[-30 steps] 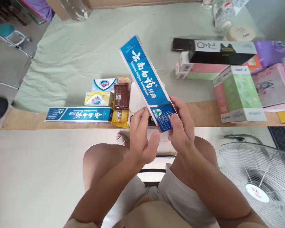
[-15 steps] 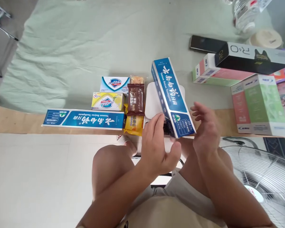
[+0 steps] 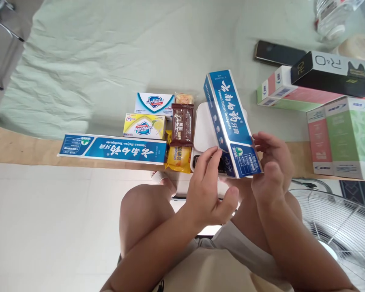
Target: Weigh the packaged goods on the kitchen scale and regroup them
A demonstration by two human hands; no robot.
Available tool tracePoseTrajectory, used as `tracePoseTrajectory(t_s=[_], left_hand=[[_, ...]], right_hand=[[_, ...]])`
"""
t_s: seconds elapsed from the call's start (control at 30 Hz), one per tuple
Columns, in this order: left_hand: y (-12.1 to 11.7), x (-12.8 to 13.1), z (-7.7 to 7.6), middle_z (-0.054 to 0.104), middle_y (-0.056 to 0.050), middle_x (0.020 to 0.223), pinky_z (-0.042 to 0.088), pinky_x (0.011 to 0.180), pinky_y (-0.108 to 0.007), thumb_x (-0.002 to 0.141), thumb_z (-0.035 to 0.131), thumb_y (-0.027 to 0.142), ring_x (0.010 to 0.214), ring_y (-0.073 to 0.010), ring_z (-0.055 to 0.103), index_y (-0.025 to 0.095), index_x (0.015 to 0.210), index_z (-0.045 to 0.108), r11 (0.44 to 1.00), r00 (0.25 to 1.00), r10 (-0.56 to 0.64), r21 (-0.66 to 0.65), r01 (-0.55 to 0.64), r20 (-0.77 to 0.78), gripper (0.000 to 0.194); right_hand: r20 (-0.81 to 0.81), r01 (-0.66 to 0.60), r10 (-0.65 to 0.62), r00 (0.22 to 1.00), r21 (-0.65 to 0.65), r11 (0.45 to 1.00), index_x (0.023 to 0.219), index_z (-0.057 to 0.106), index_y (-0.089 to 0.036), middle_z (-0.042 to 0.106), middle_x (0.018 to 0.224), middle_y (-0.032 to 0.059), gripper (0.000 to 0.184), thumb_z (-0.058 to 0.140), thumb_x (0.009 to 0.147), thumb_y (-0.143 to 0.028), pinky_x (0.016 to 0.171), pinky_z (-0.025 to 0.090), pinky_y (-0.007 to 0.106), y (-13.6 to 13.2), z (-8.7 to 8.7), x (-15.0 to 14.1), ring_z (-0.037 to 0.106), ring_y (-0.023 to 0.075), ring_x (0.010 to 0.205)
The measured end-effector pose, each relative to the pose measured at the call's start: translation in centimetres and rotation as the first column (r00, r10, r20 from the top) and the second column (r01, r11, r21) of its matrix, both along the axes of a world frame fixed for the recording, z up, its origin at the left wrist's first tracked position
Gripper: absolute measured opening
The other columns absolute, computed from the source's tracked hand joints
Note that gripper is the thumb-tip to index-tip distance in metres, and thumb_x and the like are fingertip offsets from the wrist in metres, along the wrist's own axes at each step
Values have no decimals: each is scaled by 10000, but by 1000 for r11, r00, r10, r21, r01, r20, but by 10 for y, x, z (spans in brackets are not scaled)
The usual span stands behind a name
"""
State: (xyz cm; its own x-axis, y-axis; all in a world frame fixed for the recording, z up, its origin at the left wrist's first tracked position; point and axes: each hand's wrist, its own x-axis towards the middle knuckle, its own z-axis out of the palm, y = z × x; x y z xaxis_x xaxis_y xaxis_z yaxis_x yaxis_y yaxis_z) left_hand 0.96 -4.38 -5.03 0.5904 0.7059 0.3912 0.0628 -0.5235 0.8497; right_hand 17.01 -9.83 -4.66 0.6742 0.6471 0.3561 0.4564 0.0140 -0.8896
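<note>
A blue Yunnan Baiyao toothpaste box [image 3: 231, 117] lies slantwise across a white digital scale [image 3: 204, 127], covering much of its plate and part of its dark display. My left hand [image 3: 211, 188] is open beside the box's lower left side, fingers stretched and thumb apart. On the other side, my right hand [image 3: 273, 166] is open with loosely bent fingers by the lower right edge; whether they touch it I cannot tell. Left of the scale are a brown snack packet [image 3: 182, 123], a yellow packet [image 3: 179, 158], a white Safeguard soap box [image 3: 154, 104] and a yellow one [image 3: 144, 126].
A second toothpaste box [image 3: 115, 149] lies along the table's front edge. To the right are a phone [image 3: 278, 52], a black box [image 3: 331, 73], pink-and-green cartons [image 3: 345, 138] and a plastic bottle [image 3: 331, 18]. A fan [image 3: 337, 227] stands below the table at right.
My right hand has come in closer to the lower right edge of the toothpaste box. My left hand stays beside it, and the whole view has shifted slightly.
</note>
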Motion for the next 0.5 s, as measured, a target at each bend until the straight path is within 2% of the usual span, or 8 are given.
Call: tracePoseTrajectory(t_s=[0.1, 0.17, 0.23, 0.33, 0.4, 0.5], left_hand=[[0, 1, 0, 486, -257, 1575, 491, 1214, -543, 1033, 497, 450, 1471, -379, 545, 149, 1632, 361, 999, 999, -43, -26, 44, 26, 685], [-1, 3, -1, 496, -254, 1574, 489, 1220, -539, 1033, 494, 445, 1472, -377, 546, 143, 1627, 375, 997, 997, -64, -38, 66, 50, 677], [-2, 6, -2, 503, -256, 1577, 487, 1225, -538, 1033, 482, 439, 1479, -374, 544, 134, 1618, 386, 997, 995, -70, -40, 72, 65, 666], [-2, 8, -6, 519, -258, 1579, 500, 1218, -543, 1034, 457, 438, 1482, -373, 548, 125, 1594, 414, 996, 995, -70, -52, 73, 69, 643], [-1, 7, -5, 560, -252, 1550, 525, 1192, -539, 1037, 442, 440, 1450, -366, 580, 127, 1557, 458, 998, 994, -60, -30, 63, 96, 608], [8, -2, 5, 651, -208, 1437, 581, 1110, -497, 1040, 451, 421, 1321, -318, 667, 158, 1449, 553, 995, 981, 23, 92, -41, 191, 497]], right_hand=[[170, -105, 113, 979, -58, 993, 1330, 661, -273, 693, 1381, 115, 509, 690, 883, -516, 1102, 524, 571, -6, 6, -5, 655, 344, 1311], [220, -82, 116, 969, -156, 984, 1320, 656, -277, 653, 1472, 135, 527, 757, 838, -464, 1134, 523, 607, -8, 12, -12, 620, 366, 1391], [236, -22, 80, 968, -239, 971, 1293, 667, -276, 629, 1521, 146, 563, 805, 787, -480, 1116, 545, 620, -8, 17, -17, 623, 378, 1393], [224, 22, 52, 973, -318, 948, 1272, 695, -281, 688, 1452, 129, 601, 840, 731, -499, 1063, 586, 594, -9, 21, -21, 679, 365, 1303], [188, 47, 20, 982, -346, 937, 1243, 721, -285, 753, 1310, 103, 573, 843, 712, -462, 980, 620, 547, -10, 22, -18, 730, 325, 1146], [0, 112, -118, 993, -309, 944, 1191, 750, -267, 780, 1147, 87, 551, 849, 660, -375, 868, 612, 510, -9, 24, -11, 725, 268, 912]])
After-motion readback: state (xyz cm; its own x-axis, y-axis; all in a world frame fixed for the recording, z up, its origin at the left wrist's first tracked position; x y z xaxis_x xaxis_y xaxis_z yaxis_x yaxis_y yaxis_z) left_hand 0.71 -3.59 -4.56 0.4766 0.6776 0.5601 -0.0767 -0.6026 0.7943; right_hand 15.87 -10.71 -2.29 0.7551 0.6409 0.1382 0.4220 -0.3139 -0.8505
